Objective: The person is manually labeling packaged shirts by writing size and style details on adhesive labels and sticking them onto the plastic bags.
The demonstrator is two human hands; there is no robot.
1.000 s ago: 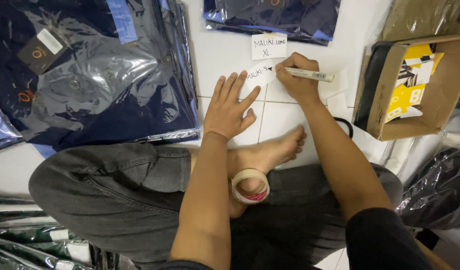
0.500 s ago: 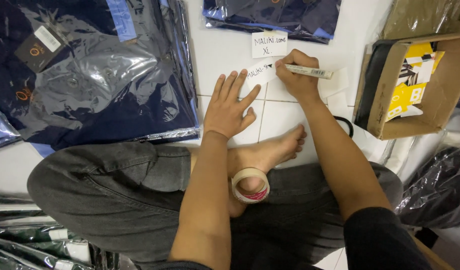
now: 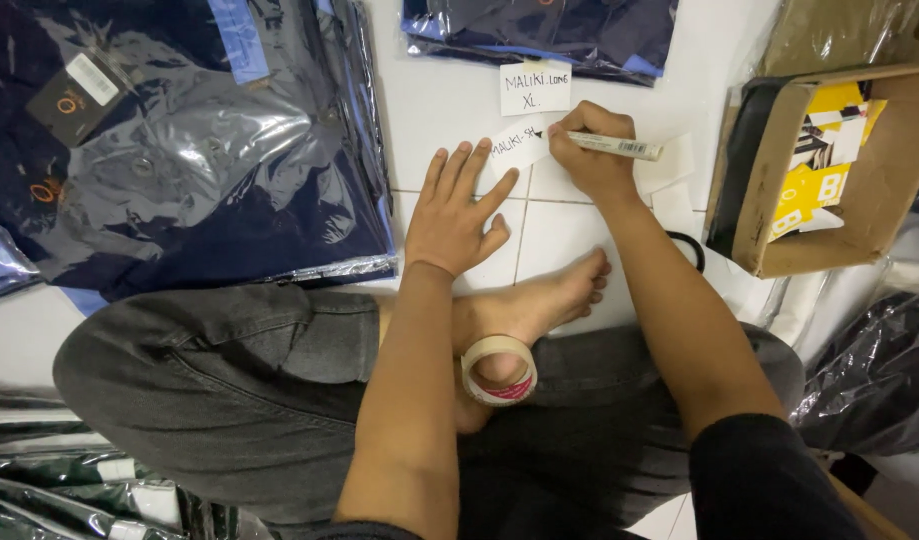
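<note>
Your right hand (image 3: 591,160) grips a slim white marker pen (image 3: 611,146) | tip on small white paper slip (image 3: 517,143) | your left hand (image 3: 456,212) lies open, pinning it.

A single head-worn camera looks almost straight down from close above the seated person's lap, facing forward over the crossed legs to the white tiled floor (image 3: 449,100), with both forearms reaching up from the frame's bottom edge.

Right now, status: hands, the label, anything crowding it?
Right hand grips white marker, tip on small paper label. Left hand flat, fingertips pinning label. Second label lies just above, apart.
</note>
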